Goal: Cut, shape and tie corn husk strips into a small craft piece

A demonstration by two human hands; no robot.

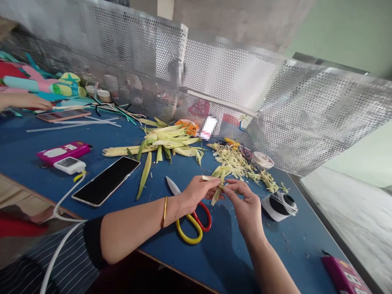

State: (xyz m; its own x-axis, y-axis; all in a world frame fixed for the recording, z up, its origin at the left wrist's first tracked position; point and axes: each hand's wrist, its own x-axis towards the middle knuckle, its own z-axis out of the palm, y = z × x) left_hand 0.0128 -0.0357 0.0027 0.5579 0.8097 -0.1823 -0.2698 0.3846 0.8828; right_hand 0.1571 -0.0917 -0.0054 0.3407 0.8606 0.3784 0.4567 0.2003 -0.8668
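Pinching a pale green husk strip (219, 191) between the thumb and fingers of the left hand (197, 192), gripping its near side between the fingertips of the right hand (246, 200) as well; holding it above the blue tabletop (301, 243). Passing the left wrist across the scissors (191, 241), hiding the middle, showing only blade and handles. Facing a heap of husk leaves (168, 136) and, farther right, a pile of shreds (229, 159). Having a thread spool (277, 206) beside the right hand, a tape roll (262, 160) beyond. Meeting a perforated metal screen (226, 61) along the far side. Having a dark phone (107, 181) near the left forearm, trailing a white cable (59, 200) over the sleeve. Sharing the far left with a co-worker's hand (30, 102), cut off at the wrist. Losing a magenta device (346, 273) past the lower right edge. Not making out the pixelated bright patch (209, 127), nor the left hand's curled-under fingers.
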